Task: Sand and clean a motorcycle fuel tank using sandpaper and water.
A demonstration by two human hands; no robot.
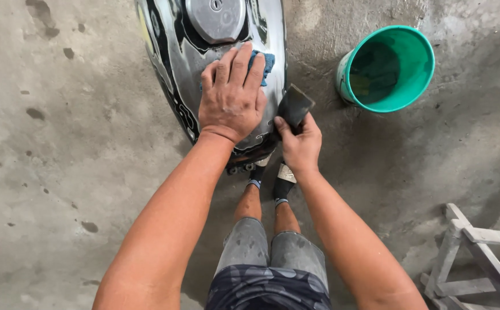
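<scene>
The glossy silver-and-black fuel tank (215,63) stands on rough concrete floor (60,172). Your left hand (231,97) presses a blue cloth (264,63) flat on it; your right hand (300,146) grips a dark sanding block (294,105) at its edge. A green bucket (388,69) sits nearby.

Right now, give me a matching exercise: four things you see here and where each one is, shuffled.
Things:
1 blue cloth
2 green bucket
3 dark sanding block
4 wooden frame

Places:
A lower right on the floor
B under the left hand on the tank
C upper right, standing on the floor
D in the right hand

Pairs: 1-B, 2-C, 3-D, 4-A
</scene>
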